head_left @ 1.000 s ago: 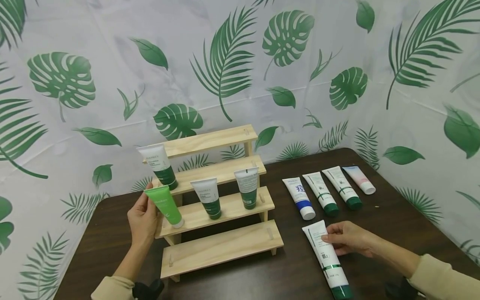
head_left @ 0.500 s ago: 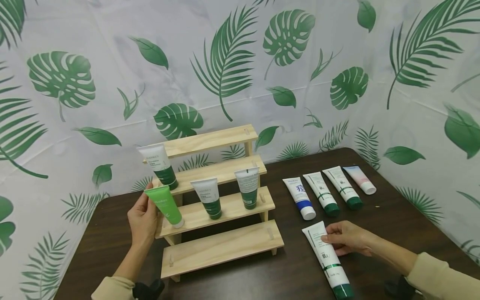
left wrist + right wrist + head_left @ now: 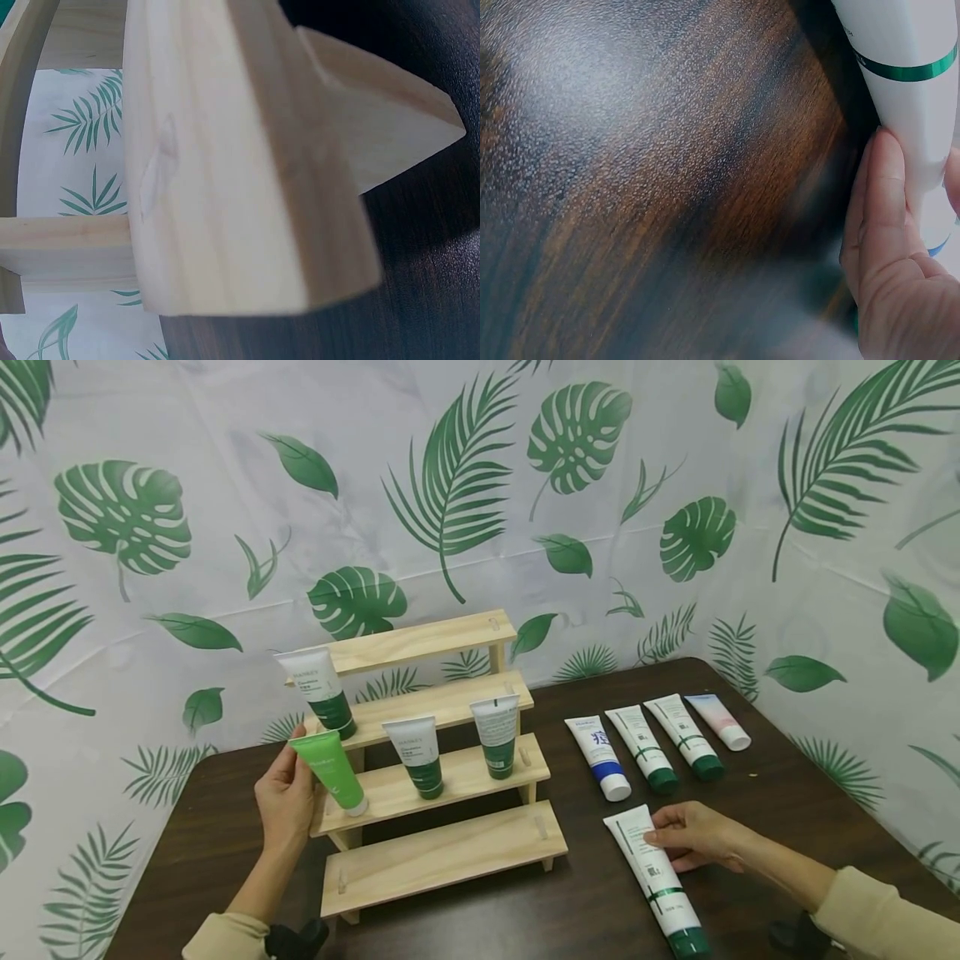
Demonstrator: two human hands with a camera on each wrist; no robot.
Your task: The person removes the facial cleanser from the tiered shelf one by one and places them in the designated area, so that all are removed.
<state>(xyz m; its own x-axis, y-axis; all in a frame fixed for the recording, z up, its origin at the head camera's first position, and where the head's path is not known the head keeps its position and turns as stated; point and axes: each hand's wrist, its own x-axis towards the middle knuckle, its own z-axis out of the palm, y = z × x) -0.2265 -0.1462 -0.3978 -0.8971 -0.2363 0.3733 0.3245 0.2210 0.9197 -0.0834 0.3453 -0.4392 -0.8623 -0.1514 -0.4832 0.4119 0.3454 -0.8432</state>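
Note:
In the head view my right hand point(image 3: 701, 839) holds a white cream tube point(image 3: 656, 877) with a green cap and green band, thumb on its face. The right wrist view shows the fingers point(image 3: 885, 180) against the tube's narrow, flat end. My left hand point(image 3: 287, 797) is at the left end of a stepped wooden stand point(image 3: 442, 860), right behind a bright green tube point(image 3: 330, 770) that stands on its cap. That tube hides the thumb, so whether the hand grips it or the stand cannot be told. In the left wrist view a stand board point(image 3: 217, 187) fills the middle.
A white-and-green tube point(image 3: 318, 691) stands on a higher step, and two similar ones, a front-facing tube point(image 3: 416, 756) and a back-facing tube point(image 3: 497, 735), share the green tube's step. Several tubes lie in a row at right, including a blue-banded tube point(image 3: 598, 758) and a pink-and-blue tube point(image 3: 720, 721).
Both hands and the tubes keep nearly the same places. The white tube in my right hand has sunk very slightly in the view.

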